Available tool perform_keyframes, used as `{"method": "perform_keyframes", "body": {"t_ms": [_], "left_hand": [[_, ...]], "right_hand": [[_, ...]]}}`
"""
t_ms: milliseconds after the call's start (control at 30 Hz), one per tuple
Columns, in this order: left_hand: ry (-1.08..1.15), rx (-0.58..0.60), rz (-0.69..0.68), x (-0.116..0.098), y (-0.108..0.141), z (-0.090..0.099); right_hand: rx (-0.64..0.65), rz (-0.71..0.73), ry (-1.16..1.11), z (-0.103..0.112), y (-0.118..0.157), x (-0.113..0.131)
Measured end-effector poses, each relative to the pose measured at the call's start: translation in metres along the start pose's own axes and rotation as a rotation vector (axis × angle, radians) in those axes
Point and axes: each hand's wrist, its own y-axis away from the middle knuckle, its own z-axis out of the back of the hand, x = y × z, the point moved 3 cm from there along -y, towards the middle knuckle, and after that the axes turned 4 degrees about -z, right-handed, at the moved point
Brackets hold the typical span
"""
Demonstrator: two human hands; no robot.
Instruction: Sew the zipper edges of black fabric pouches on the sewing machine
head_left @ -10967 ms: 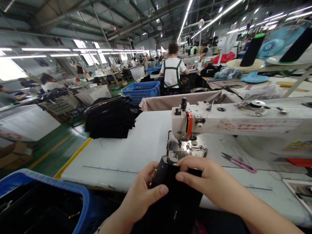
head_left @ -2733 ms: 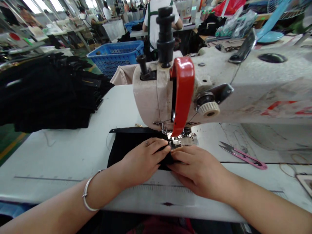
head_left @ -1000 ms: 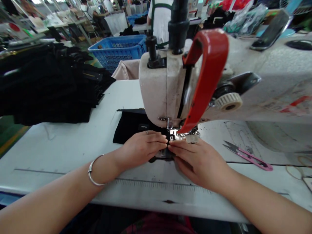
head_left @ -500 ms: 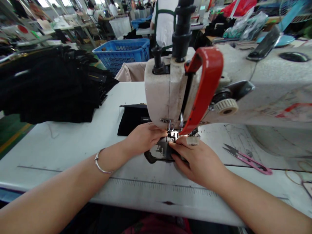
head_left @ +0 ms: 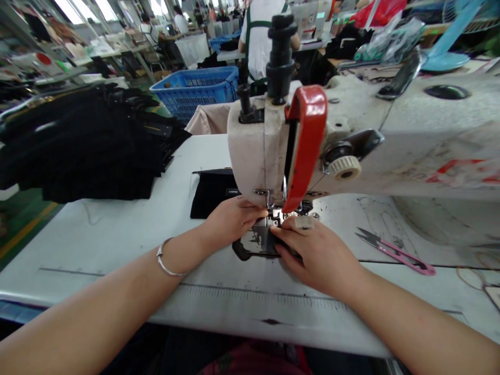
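Left hand (head_left: 230, 221): fingers together, on cloth (head_left: 209, 198) left of presser foot (head_left: 275, 215), likely steadying it. Right hand (head_left: 320, 252): fingers bent, near-right of foot. Pinch, either: cannot tell.

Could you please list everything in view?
sewing machine: one, white, right
cloth piece: one, black, by left fingers
cloth pile: one, black, left on table
table: one, white, centre
snips: one, pink, right on table
basket: one, blue, behind table
cloth bin: one, beige, behind table
fan: one, pale blue, back right
nearest co-worker: one, white shirt, behind machine
background clutter: blurred, uncountable
bracelet: one, silver, left wrist
left hand: one, on cloth
right hand: one, by needle plate
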Motion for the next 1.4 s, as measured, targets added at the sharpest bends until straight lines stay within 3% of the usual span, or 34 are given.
{"method": "perform_keyframes", "body": {"t_ms": [133, 400, 733, 933, 1000, 1133, 1267, 1333, 1400], "left_hand": [[-0.067, 0.055, -0.051, -0.008, -0.005, 0.005], [-0.081, 0.338, -0.021, -0.042, -0.014, 0.034], [-0.057, 0.173, -0.105, -0.037, 0.021, 0.014], [-0.035, 0.237, -0.031, -0.028, 0.017, 0.014], [-0.019, 0.303, -0.017, -0.042, 0.024, 0.022], [0.036, 0.359, -0.025, -0.088, 0.053, 0.040], [0.057, 0.196, 0.014, -0.114, 0.081, 0.050], [0.143, 0.059, 0.169, -0.111, 0.089, 0.056], [0.193, -0.077, 0.446, -0.101, 0.094, 0.062]], "right_hand": [[-0.001, 0.002, -0.005, -0.001, -0.001, -0.001], [-0.063, 0.055, -0.008, 0.000, 0.001, -0.002], [-0.084, 0.096, -0.004, -0.005, 0.009, -0.003], [0.009, 0.086, -0.058, 0.004, 0.007, -0.002], [0.097, 0.121, -0.109, 0.012, 0.011, 0.004], [0.267, 0.140, -0.189, 0.020, 0.031, 0.027], [0.183, 0.054, -0.213, 0.007, 0.056, 0.049], [0.092, 0.033, -0.220, -0.003, 0.062, 0.058], [0.015, -0.042, -0.216, -0.011, 0.062, 0.064]]}}
